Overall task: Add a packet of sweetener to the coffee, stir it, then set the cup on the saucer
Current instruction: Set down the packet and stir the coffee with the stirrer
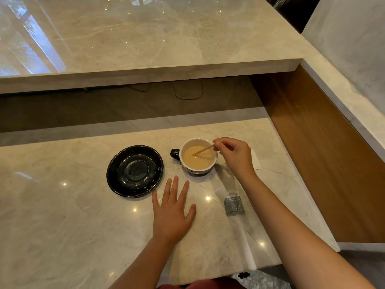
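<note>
A dark cup (196, 171) with a white inside holds milky coffee and stands on the marble counter, its handle pointing left. My right hand (235, 156) pinches a wooden stir stick (203, 150) whose tip dips into the coffee. To the left of the cup lies an empty black saucer (116, 174). My left hand (171, 211) rests flat on the counter with fingers spread, just in front of the saucer and cup. A grey sweetener packet (233, 204), its top torn, lies on the counter under my right forearm.
A white paper napkin (256, 161) lies on the counter behind my right hand. A raised marble shelf (145, 67) overhangs the back of the counter, and a wooden side panel (312, 153) closes off the right. The counter edge runs near my body.
</note>
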The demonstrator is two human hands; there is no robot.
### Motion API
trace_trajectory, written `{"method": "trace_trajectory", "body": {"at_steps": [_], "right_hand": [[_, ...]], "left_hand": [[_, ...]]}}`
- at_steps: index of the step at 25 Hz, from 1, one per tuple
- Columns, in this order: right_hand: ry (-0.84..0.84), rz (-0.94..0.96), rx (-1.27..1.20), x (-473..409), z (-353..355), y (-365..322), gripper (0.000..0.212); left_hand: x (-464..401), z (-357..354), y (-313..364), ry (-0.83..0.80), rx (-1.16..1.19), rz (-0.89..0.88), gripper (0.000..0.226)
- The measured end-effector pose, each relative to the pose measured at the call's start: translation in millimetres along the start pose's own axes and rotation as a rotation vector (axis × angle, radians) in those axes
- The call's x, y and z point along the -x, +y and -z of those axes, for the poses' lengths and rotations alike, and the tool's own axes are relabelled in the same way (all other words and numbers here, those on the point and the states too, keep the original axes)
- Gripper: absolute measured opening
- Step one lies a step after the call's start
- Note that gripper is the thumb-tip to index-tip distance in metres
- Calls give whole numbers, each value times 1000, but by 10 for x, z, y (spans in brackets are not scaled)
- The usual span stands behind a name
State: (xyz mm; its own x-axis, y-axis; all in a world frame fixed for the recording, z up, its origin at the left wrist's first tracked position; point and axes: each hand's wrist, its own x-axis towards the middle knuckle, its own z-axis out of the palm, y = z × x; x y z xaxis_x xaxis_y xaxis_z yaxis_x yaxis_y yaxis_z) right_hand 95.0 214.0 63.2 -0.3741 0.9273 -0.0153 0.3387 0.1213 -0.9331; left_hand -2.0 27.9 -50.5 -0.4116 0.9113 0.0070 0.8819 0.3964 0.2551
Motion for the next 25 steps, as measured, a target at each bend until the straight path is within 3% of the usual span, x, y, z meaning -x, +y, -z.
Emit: {"method": "trace_trajectory", "body": {"at_steps": [8, 13, 19, 25], "right_hand": [[-50, 93, 131, 111, 330, 151, 14], [-136, 48, 8, 284, 215, 141, 14], [-18, 60, -45, 205, -44, 98, 16], [19, 209, 122, 94, 142, 116, 15]], "left_hand": [[-1, 14, 4, -1, 12, -9, 63], [-1, 6, 0, -13, 4, -5, 64], [-7, 17, 10, -18, -3, 2, 64], [-5, 13, 8, -10, -3, -2, 63]]}}
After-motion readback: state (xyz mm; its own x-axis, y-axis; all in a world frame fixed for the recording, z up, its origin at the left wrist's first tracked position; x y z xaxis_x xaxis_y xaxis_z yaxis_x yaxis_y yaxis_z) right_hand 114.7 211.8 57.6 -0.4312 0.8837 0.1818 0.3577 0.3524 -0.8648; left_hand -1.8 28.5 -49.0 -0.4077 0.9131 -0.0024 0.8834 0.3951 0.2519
